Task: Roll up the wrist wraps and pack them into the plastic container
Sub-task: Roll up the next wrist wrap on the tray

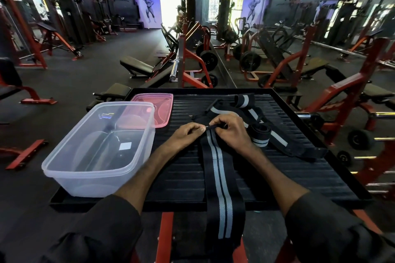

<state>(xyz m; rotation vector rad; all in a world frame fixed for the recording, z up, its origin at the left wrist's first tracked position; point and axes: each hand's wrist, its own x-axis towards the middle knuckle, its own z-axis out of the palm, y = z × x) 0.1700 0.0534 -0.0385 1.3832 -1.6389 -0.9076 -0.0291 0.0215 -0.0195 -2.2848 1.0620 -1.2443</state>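
Two bare hands meet at the far end of a long black wrist wrap (222,179) with two grey stripes, which lies flat down the middle of a ribbed black platform (277,177) and hangs over its near edge. The left hand (188,132) pinches the wrap's end between thumb and curled fingers; the right hand (230,129) clamps the same end from the other side, fingers closed over the folded edge. Both forearms emerge from dark sleeves (102,226).

Just right of the right hand rests a partly rolled wrap (259,135), its coil standing on edge with a grey-striped tail trailing toward the platform's right rim. Beyond the hands lies a loose heap of further black-and-grey wraps (239,105), overlapping one another; their number cannot be told.

At the platform's left sits a clear plastic container (94,168), open at the top, with no wrap inside it; it overhangs the left edge slightly. Behind it, touching its far corner, lies a pink translucent lid (162,107), flat on the platform.

Around the platform stand red-framed benches (136,66) and weight plates (207,60) on a dark floor.
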